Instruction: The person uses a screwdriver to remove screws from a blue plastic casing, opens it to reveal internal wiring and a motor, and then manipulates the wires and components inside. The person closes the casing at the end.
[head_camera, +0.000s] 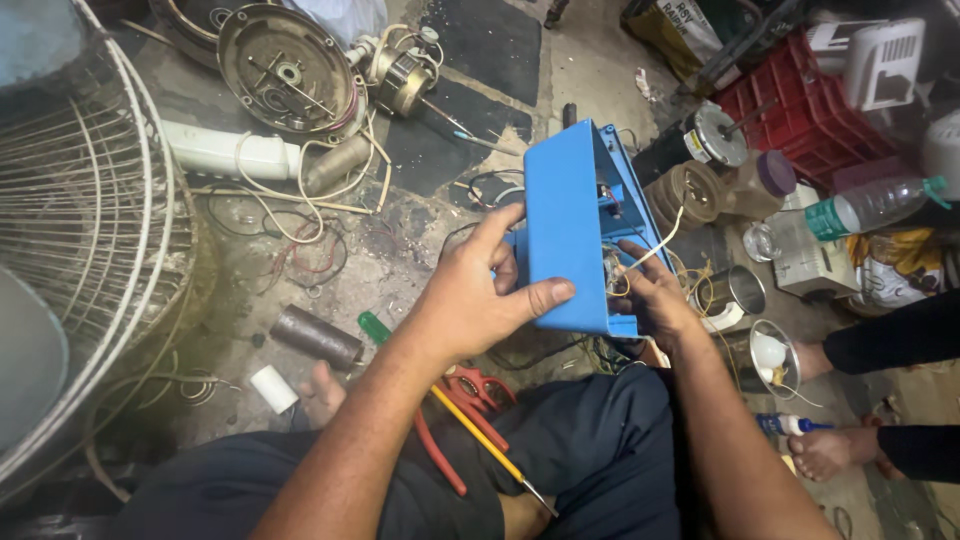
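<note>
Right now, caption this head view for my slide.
Left hand grips blue metal box; right hand fingers its wiring.

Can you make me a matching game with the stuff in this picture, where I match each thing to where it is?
Things:
1. blue box
2. red pliers
3. plastic bottle
4. wire fan guard

Places:
A. far left of the floor
B. held between both hands
C. far right, lying on its side
D. on the person's lap

Pairs: 1-B, 2-D, 3-C, 4-A. The left hand grips the box's side; the right hand reaches inside it.
</note>
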